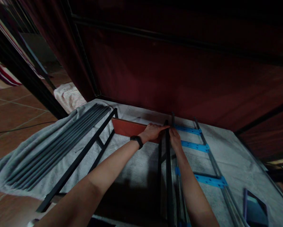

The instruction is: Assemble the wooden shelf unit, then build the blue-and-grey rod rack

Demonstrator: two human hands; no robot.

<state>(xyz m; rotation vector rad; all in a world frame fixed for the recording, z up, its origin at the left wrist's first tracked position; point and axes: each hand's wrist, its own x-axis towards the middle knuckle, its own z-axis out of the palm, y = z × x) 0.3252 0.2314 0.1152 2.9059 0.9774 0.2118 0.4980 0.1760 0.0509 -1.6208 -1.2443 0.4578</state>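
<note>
A reddish-brown board (127, 127) spans two black metal side frames near the far end of the cloth-covered surface. My left hand (155, 130), with a black band on its wrist, closes over the board's right end, its index finger reaching to the right side frame (169, 176). On that frame's outer side, my right hand (175, 136) has its fingers pressed together by the bar, close to my left fingertip. Whatever small part sits between those fingers is hidden. The left side frame (81, 156) stands apart from both hands.
Several dark grey tubes (61, 146) lie side by side on the grey cloth (226, 148) at left. Metal rails with blue crosspieces (211, 180) lie at right, near a phone (256, 208). A dark red fabric wall (155, 75) rises behind.
</note>
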